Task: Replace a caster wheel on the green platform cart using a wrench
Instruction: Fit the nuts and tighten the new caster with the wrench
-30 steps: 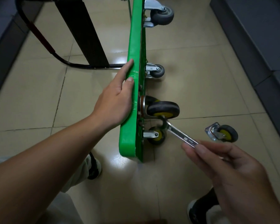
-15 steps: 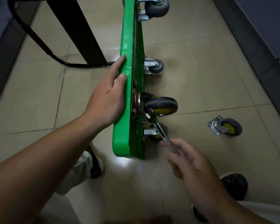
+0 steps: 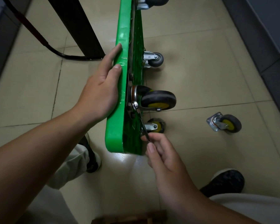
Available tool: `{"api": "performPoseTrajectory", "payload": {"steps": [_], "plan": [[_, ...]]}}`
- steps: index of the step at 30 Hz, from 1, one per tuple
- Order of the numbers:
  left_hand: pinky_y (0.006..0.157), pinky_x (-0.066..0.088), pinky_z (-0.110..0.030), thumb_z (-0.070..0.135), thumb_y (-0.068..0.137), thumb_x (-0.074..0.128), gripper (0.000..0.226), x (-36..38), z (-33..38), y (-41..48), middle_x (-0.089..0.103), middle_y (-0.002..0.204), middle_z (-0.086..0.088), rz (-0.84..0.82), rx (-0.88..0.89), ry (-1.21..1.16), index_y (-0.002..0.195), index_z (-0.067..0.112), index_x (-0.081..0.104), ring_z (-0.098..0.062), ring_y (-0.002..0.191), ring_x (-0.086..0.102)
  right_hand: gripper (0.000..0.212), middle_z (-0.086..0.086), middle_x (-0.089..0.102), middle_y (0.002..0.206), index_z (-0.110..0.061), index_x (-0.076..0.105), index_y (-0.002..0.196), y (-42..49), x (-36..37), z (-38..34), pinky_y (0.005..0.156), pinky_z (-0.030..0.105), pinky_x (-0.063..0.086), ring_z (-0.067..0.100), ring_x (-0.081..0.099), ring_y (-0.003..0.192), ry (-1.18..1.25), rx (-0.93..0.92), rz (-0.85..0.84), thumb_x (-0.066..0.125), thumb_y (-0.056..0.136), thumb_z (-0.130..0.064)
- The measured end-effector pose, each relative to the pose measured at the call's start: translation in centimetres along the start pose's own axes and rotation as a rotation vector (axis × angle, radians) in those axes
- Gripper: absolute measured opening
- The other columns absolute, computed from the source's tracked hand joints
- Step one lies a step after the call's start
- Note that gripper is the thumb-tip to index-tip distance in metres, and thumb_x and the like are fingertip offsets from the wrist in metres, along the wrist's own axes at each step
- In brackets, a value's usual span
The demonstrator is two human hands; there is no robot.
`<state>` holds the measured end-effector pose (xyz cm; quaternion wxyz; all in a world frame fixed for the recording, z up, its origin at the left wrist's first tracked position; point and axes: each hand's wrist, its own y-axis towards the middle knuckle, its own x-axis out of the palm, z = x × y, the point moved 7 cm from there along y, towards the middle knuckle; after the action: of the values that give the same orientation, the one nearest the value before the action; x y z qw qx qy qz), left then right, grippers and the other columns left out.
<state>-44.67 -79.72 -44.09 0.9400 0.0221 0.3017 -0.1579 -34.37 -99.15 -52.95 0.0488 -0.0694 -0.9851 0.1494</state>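
Green cart (image 3: 113, 135) on edge, wrench (image 3: 140, 118) at its mounted caster (image 3: 158, 100).
My right hand (image 3: 166, 160) pinches the slim wrench, head at the mounting plate; 1 loose caster (image 3: 225, 123) lies on the floor (image 3: 200, 70), well apart.

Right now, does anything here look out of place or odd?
Yes. A loose caster lies on the floor, right of the green cart and apart from it, attached to nothing. The cart stands on its edge, wheels pointing sideways, steadied by the left hand while the right hand holds a wrench at one mounted caster.
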Motion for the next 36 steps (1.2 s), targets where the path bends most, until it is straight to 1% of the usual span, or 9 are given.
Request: {"api": "performPoseTrajectory", "payload": {"steps": [4, 9, 12, 15, 19, 24, 27, 31, 36], "plan": [[0.081, 0.047, -0.026, 0.037, 0.113, 0.031, 0.047, 0.0, 0.0, 0.0, 0.056, 0.127, 0.023, 0.003, 0.005, -0.005, 0.157, 0.055, 0.028, 0.002, 0.094, 0.061, 0.031, 0.014, 0.062, 0.094, -0.047, 0.057, 0.116, 0.1, 0.8, 0.0, 0.063, 0.041, 0.037, 0.015, 0.045, 0.068, 0.070, 0.035, -0.036, 0.046, 0.091, -0.061], [0.088, 0.047, -0.028, 0.037, 0.113, 0.031, 0.048, 0.0, 0.0, 0.0, 0.052, 0.145, 0.015, -0.001, 0.013, -0.020, 0.157, 0.054, 0.028, -0.001, 0.108, 0.061, 0.023, 0.002, 0.049, 0.074, -0.044, 0.058, 0.110, 0.0, 1.8, -0.5, 0.060, 0.048, 0.031, 0.024, 0.034, 0.064, 0.117, 0.066, -0.069, 0.048, 0.092, -0.055], [0.085, 0.046, -0.027, 0.036, 0.113, 0.031, 0.048, 0.0, 0.0, 0.0, 0.049, 0.152, 0.014, -0.005, 0.013, -0.020, 0.158, 0.052, 0.027, 0.000, 0.107, 0.061, 0.015, -0.003, 0.050, 0.070, -0.041, 0.059, 0.109, 0.0, 2.4, -1.3, 0.059, 0.035, 0.039, 0.020, 0.045, 0.063, 0.099, 0.075, -0.149, 0.048, 0.097, -0.041], [0.089, 0.049, -0.031, 0.038, 0.112, 0.031, 0.048, 0.0, 0.0, 0.0, 0.050, 0.143, 0.019, -0.004, 0.011, -0.020, 0.158, 0.054, 0.027, -0.001, 0.106, 0.061, 0.017, -0.001, 0.058, 0.070, -0.030, 0.059, 0.117, 0.0, 2.7, -2.0, 0.063, 0.026, 0.049, 0.016, 0.059, 0.064, 0.069, 0.112, -0.255, 0.049, 0.103, -0.034], [0.089, 0.049, -0.028, 0.043, 0.109, 0.031, 0.049, -0.1, 0.1, -0.1, 0.051, 0.127, 0.032, -0.006, 0.009, -0.020, 0.156, 0.056, 0.028, 0.007, 0.101, 0.060, 0.020, 0.012, 0.066, 0.074, -0.020, 0.058, 0.117, 0.4, 2.4, -2.9, 0.066, 0.035, 0.056, 0.025, 0.072, 0.067, 0.018, 0.173, -0.319, 0.045, 0.109, -0.031], [0.097, 0.050, -0.033, 0.047, 0.105, 0.030, 0.053, -0.1, 0.2, -0.1, 0.050, 0.139, 0.021, -0.011, 0.011, -0.026, 0.157, 0.055, 0.027, 0.006, 0.107, 0.059, 0.026, 0.015, 0.066, 0.066, -0.016, 0.060, 0.106, 0.6, 2.5, -3.8, 0.060, 0.043, 0.056, 0.024, 0.069, 0.055, -0.092, 0.076, -0.256, 0.039, 0.110, -0.032], [0.100, 0.051, -0.040, 0.049, 0.102, 0.029, 0.055, 0.0, 0.2, -0.1, 0.050, 0.146, 0.018, -0.018, 0.001, -0.025, 0.157, 0.055, 0.026, -0.002, 0.109, 0.061, 0.020, 0.005, 0.065, 0.064, -0.031, 0.055, 0.123, -0.2, 3.2, -3.8, 0.054, 0.038, 0.057, 0.020, 0.065, 0.050, -0.121, 0.024, -0.228, 0.040, 0.110, -0.034], [0.104, 0.047, -0.039, 0.051, 0.101, 0.028, 0.057, -0.1, 0.2, -0.2, 0.047, 0.155, 0.015, -0.010, 0.003, -0.006, 0.157, 0.056, 0.026, -0.005, 0.120, 0.057, 0.049, 0.002, 0.062, 0.060, -0.063, 0.028, 0.144, -0.7, 3.3, -4.1, 0.051, 0.030, 0.052, 0.022, 0.062, 0.045, -0.084, -0.015, -0.209, 0.040, 0.110, -0.030], [0.109, 0.044, -0.041, 0.050, 0.101, 0.028, 0.056, -0.1, 0.2, -0.2, 0.047, 0.156, 0.013, -0.001, -0.005, 0.010, 0.157, 0.056, 0.027, -0.011, 0.128, 0.055, 0.051, 0.007, 0.062, 0.063, -0.064, 0.033, 0.145, 0.2, 2.6, -4.9, 0.048, 0.029, 0.050, 0.027, 0.061, 0.044, 0.035, -0.019, -0.168, 0.041, 0.109, -0.029]]}}
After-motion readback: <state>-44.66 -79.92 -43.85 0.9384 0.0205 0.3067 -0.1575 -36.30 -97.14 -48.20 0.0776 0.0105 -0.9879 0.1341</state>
